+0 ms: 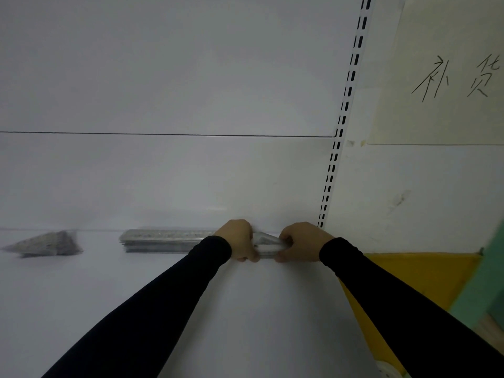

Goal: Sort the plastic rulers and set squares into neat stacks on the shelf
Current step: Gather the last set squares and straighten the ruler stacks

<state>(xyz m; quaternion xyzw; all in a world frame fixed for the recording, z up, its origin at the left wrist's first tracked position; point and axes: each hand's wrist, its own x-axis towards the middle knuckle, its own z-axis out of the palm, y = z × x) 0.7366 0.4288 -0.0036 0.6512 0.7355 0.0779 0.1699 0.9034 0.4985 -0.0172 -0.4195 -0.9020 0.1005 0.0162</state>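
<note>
**Both hands on a clear stack at the back of the white shelf**

We see our two hands at the far edge of the white shelf [109, 296], where it meets the white back panel [163, 173]. To the right, the slotted upright [331, 165] rises just beside our right hand [301, 241], and past it the shelf ends over yellow and green flooring [425, 276]. Leftward and toward us the shelf surface lies open and smooth.

Between our hands sits a stack of set squares [268, 242], clear plastic, with a slanted edge showing in the gap. Our left hand [238, 238] has its fingers curled round the stack's left end, thumb on the near side; our right hand curls round the right end the same way. The stack's long axis runs left to right, along the back panel.

Just left of our left hand, a stack of rulers [161, 240] lies flat, long and narrow, also running left to right, its right end hidden behind the hand. It looks translucent with printed markings, blurred. Well apart at far left lies a triangular pile of set squares [46, 244], its point toward the left, too blurred for detail.

A pale paper sheet [441, 77] with handwritten characters hangs on the wall at upper right. Black sleeves [152, 304] cover both forearms.
</note>
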